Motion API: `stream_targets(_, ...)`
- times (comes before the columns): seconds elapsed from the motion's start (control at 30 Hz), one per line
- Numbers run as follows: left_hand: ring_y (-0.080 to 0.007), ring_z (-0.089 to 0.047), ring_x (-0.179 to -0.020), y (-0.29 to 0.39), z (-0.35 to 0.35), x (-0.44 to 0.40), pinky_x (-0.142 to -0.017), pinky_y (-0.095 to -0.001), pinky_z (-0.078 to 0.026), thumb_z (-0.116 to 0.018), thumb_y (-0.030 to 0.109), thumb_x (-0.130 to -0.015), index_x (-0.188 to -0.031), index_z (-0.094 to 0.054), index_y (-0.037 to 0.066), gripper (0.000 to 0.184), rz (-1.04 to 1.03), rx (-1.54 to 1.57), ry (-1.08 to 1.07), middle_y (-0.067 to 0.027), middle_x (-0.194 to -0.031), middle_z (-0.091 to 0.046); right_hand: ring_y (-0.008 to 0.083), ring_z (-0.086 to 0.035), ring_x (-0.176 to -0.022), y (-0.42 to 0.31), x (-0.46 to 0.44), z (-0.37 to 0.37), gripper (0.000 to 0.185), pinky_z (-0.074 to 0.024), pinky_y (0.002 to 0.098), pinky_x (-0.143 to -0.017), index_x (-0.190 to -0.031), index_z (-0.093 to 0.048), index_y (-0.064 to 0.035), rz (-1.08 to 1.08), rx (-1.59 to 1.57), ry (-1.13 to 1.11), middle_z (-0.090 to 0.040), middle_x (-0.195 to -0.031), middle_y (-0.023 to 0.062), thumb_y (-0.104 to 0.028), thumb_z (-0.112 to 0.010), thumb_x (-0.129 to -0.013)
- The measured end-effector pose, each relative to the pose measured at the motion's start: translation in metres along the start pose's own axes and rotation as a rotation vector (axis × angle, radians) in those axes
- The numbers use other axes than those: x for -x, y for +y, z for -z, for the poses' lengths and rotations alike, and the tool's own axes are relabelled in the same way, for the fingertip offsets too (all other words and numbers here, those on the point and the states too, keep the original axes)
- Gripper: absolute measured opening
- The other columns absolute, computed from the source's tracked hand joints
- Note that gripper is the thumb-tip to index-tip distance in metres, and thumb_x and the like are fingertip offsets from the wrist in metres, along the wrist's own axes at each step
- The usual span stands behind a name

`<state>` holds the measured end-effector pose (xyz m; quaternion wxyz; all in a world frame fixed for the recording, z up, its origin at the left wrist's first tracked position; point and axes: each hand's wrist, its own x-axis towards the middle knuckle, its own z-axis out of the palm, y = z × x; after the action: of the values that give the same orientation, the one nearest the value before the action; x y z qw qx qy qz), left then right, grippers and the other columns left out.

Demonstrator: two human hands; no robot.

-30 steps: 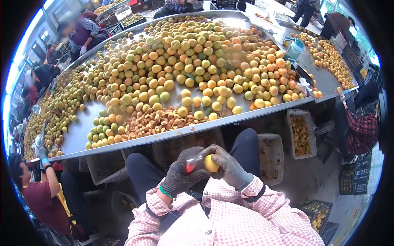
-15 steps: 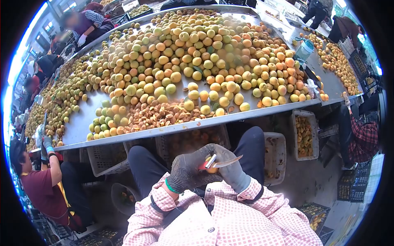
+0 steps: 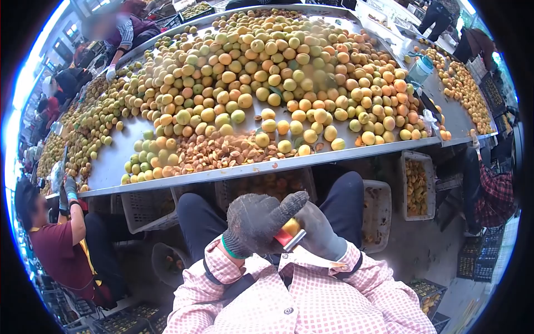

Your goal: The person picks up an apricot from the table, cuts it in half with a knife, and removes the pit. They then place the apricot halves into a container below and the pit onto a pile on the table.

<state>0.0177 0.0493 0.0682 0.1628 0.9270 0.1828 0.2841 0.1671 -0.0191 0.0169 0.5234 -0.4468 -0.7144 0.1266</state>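
My left hand (image 3: 256, 222), in a dark grey knit glove with a green cuff, is closed around a knife (image 3: 284, 239) with a red handle and a metal collar. Its thumb stretches across toward the other hand. My right hand (image 3: 320, 231), in a lighter grey glove, curls around an apricot (image 3: 291, 226), of which only a small yellow-orange part shows between the gloves. Both hands meet above my lap, in front of the table edge. The knife's blade is hard to make out below the right hand. Brown apricot stones (image 3: 222, 153) lie heaped at the table's near edge.
A metal table (image 3: 114, 158) carries a large heap of apricots (image 3: 222, 72). Beneath it stand white crates (image 3: 147, 211), and another crate (image 3: 418, 186) of fruit is to the right. A teal bottle (image 3: 421, 69) stands at the right. A co-worker (image 3: 61, 245) sits at the left.
The knife has turned: its blade stuck out to the right over the right hand, and now the metal collar points down-right. My left thumb has stretched out over the apricot.
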Motion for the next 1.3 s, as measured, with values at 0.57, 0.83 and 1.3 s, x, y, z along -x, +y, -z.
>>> stream_targets(0.57, -0.0102, -0.059, -0.069, 0.037, -0.045, 0.016, -0.06, -0.0247, -0.048, -0.059, 0.032, -0.09, -0.121, -0.055, 0.001, 0.044, 0.73, 1.147, 0.181, -0.0049, -0.09, -0.063, 0.0275, -0.057, -0.054, -0.008, -0.01, 0.003, 0.018, -0.0429, 0.034, -0.051, -0.075, -0.06, -0.0018, -0.205, -0.307, 0.411, -0.057, -0.064, 0.0107, -0.012, -0.049, -0.085)
stream_targets(0.83, -0.0104, -0.057, -0.062, 0.03, -0.051, 0.004, -0.052, -0.0235, -0.045, -0.052, 0.036, -0.093, -0.125, -0.055, 0.01, 0.041, 1.076, 1.734, 0.282, -0.0006, -0.085, -0.059, 0.0112, -0.056, -0.065, 0.007, 0.004, 0.001, 0.011, -0.0422, 0.0265, -0.053, -0.088, -0.052, -0.004, -0.448, -0.531, 0.275, -0.058, -0.076, 0.0035, -0.012, -0.058, -0.089)
stream_targets(1.3, -0.014, -0.058, -0.092, 0.01, -0.026, 0.031, -0.082, -0.0278, -0.047, -0.063, 0.011, -0.087, -0.119, -0.054, 0.0, 0.035, 0.622, 0.701, -0.11, -0.0084, -0.103, -0.062, 0.0093, -0.055, -0.088, 0.003, 0.017, 0.03, 0.049, -0.0492, 0.0217, -0.078, -0.113, -0.044, -0.0083, -0.85, -0.94, 0.2, -0.053, -0.101, 0.0024, 0.0, -0.073, -0.075)
